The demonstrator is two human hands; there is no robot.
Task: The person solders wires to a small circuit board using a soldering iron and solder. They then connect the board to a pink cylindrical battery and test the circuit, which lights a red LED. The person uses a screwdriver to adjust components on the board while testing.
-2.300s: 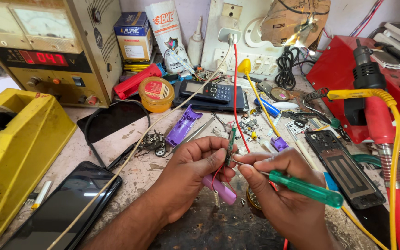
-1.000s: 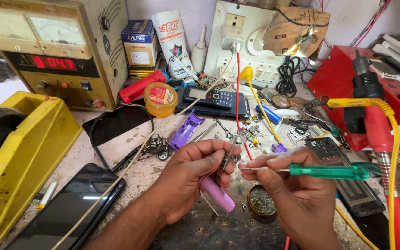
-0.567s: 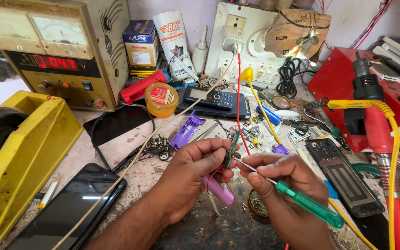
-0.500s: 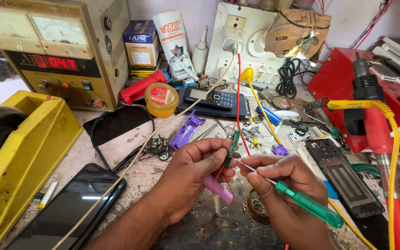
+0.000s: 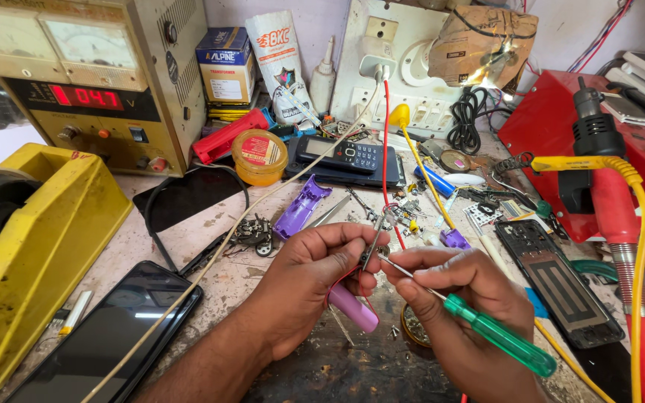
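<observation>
Since a second ago, when I held the green-handled screwdriver (image 5: 498, 345) level, its handle has dropped down toward my right and its metal tip has come up against the small circuit board (image 5: 373, 246). My left hand (image 5: 313, 280) is clamped on that narrow board, pinching it upright between thumb and fingertips above the middle of the tabletop (image 5: 188, 239). A pink cylindrical piece (image 5: 352, 307) juts out from under the same hand, and a thin red wire (image 5: 387, 164) runs up from the board toward the white socket panel (image 5: 382, 60). My right hand (image 5: 460, 306) is closed around the screwdriver shaft, just beside the left hand, knuckles nearly touching. A small round tin (image 5: 406, 328) sits right under my right hand. Beyond the hands lie a purple plastic shell (image 5: 301, 207) and a black keypad phone (image 5: 346, 157). To the left rest a dark smartphone (image 5: 113, 336) and a yellow tape dispenser (image 5: 39, 254); behind it stands a bench power supply (image 5: 91, 82) with a red display. On the right lies a black phone back cover (image 5: 554, 280) near a red-handled hot-air tool (image 5: 614, 201).
</observation>
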